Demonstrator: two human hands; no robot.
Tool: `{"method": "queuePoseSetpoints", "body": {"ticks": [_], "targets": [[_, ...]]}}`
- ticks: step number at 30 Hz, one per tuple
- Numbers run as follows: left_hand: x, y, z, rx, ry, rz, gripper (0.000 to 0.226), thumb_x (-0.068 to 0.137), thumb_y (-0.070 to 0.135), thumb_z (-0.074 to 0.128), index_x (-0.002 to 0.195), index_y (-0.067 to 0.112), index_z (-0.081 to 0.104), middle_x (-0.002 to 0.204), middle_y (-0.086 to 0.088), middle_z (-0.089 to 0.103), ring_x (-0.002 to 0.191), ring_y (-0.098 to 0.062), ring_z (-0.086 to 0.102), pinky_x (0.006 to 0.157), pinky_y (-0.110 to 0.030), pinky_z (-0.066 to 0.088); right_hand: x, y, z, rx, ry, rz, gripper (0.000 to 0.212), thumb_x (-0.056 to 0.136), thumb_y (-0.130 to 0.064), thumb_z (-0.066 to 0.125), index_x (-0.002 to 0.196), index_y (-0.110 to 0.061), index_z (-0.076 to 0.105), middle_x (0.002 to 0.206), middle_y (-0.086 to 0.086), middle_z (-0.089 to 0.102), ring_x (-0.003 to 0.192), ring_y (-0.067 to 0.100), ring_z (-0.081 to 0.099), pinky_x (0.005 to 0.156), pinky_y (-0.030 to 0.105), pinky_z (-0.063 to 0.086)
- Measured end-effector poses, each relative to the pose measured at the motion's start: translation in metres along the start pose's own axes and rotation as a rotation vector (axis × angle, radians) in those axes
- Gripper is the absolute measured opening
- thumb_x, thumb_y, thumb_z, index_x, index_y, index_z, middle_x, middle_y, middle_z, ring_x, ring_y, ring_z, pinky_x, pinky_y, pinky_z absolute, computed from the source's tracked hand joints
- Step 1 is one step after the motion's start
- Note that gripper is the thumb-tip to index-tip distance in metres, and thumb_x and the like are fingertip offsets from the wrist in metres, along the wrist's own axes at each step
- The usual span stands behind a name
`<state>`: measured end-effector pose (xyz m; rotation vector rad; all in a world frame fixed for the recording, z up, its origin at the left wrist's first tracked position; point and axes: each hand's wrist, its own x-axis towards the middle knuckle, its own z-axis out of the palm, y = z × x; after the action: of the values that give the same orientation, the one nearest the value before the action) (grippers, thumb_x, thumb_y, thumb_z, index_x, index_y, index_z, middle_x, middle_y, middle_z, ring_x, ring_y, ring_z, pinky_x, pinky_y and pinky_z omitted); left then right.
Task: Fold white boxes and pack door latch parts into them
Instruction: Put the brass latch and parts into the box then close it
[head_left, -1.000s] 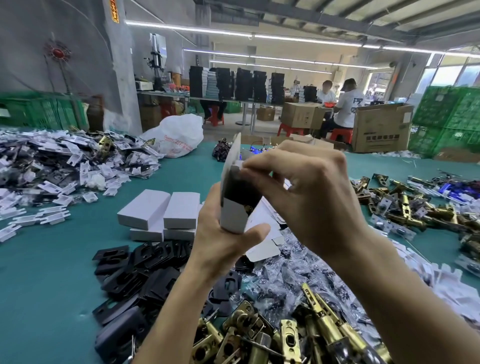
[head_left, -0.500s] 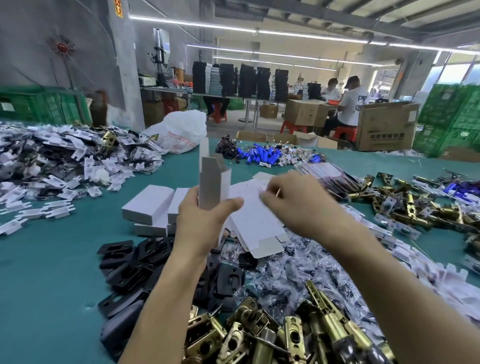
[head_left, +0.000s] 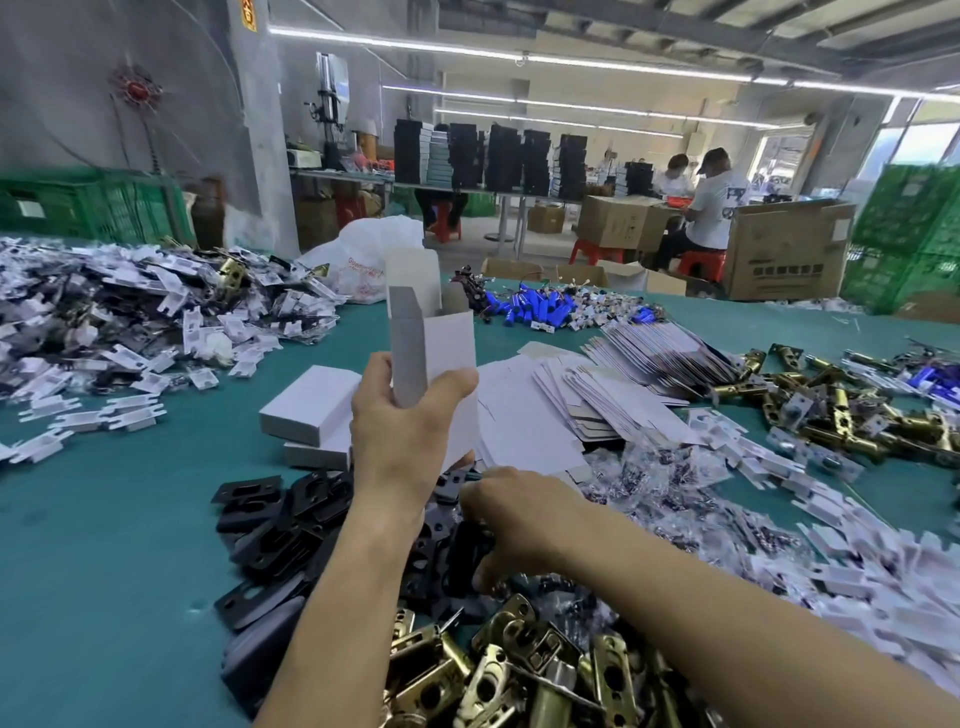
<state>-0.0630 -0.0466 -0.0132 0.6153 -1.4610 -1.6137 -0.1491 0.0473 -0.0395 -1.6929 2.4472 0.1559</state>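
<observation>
My left hand (head_left: 400, 436) grips a folded white box (head_left: 447, 353) upright above the table, its top flaps open. Just below it, my right hand (head_left: 519, 514) reaches down into the pile of black plates (head_left: 280, 525), fingers and thumb curled round one black plate (head_left: 465, 545); the fingertips are hidden. Brass latch bodies (head_left: 493, 670) lie heaped nearest me. Flat white box blanks (head_left: 524, 415) spread out behind the hands. Closed white boxes (head_left: 306, 400) are stacked to the left of the held box.
Small bagged screws (head_left: 660, 478) lie right of my hands on the teal table (head_left: 104, 545). White plastic inserts and parts are heaped at far left (head_left: 130, 322) and along the right (head_left: 857, 571). More brass latches (head_left: 831, 410) and blue cells (head_left: 540, 306) lie farther back. People sit in the background.
My right hand left the box's top and dropped into the black plate pile. My left hand turned the box upright and lowered it a little.
</observation>
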Motion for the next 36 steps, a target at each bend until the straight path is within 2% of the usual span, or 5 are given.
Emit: {"method": "queuePoseSetpoints", "body": {"ticks": [10,15,21,29,36], "targets": [[-0.003,0.000,0.002,0.023,0.033,0.011,0.046,0.055,0.047,0.079,0.092,0.028,0.062,0.087,0.006,0.068,0.060,0.000,0.063,0.044,-0.020,0.050,-0.038,0.024,-0.027,0.619,0.223,0.049,0.016,0.089,-0.010,0.064,0.102,-0.018,0.065,0.093,0.006,0.070,0.076,0.022,0.070,0.063,0.022,0.055],[-0.002,-0.004,0.001,0.050,-0.062,-0.108,0.036,0.076,0.026,0.086,0.102,0.023,0.062,0.097,-0.004,0.070,0.073,-0.019,0.068,0.060,-0.045,0.061,-0.067,0.049,-0.048,1.424,0.264,0.273,0.039,0.090,0.006,0.061,0.118,-0.021,0.056,0.067,0.016,0.066,0.053,0.025,0.066,0.043,0.024,0.050],[-0.009,-0.007,0.007,0.095,-0.293,-0.212,0.046,0.073,0.024,0.086,0.111,0.018,0.060,0.103,-0.012,0.068,0.075,-0.027,0.066,0.048,-0.032,0.054,-0.085,0.061,-0.051,1.821,0.409,0.236,0.031,0.065,-0.004,0.076,0.095,0.002,0.069,0.075,0.016,0.070,0.057,0.018,0.067,0.043,0.016,0.050],[-0.013,-0.007,0.009,0.127,-0.424,-0.241,0.058,0.058,0.027,0.079,0.114,0.018,0.063,0.105,-0.013,0.071,0.076,-0.028,0.071,0.056,-0.046,0.062,-0.086,0.061,-0.050,0.751,0.745,0.207,0.005,0.080,-0.011,0.080,0.082,-0.015,0.078,0.069,-0.005,0.073,0.060,0.003,0.067,0.058,0.011,0.049],[-0.013,-0.007,0.007,0.002,-0.505,-0.283,0.055,0.059,0.021,0.080,0.112,0.014,0.067,0.094,-0.011,0.072,0.072,-0.025,0.070,0.053,-0.038,0.057,-0.089,0.074,-0.062,0.497,0.794,0.143,0.018,0.075,-0.010,0.084,0.091,-0.016,0.079,0.082,-0.010,0.073,0.070,-0.008,0.066,0.070,0.008,0.053]]}}
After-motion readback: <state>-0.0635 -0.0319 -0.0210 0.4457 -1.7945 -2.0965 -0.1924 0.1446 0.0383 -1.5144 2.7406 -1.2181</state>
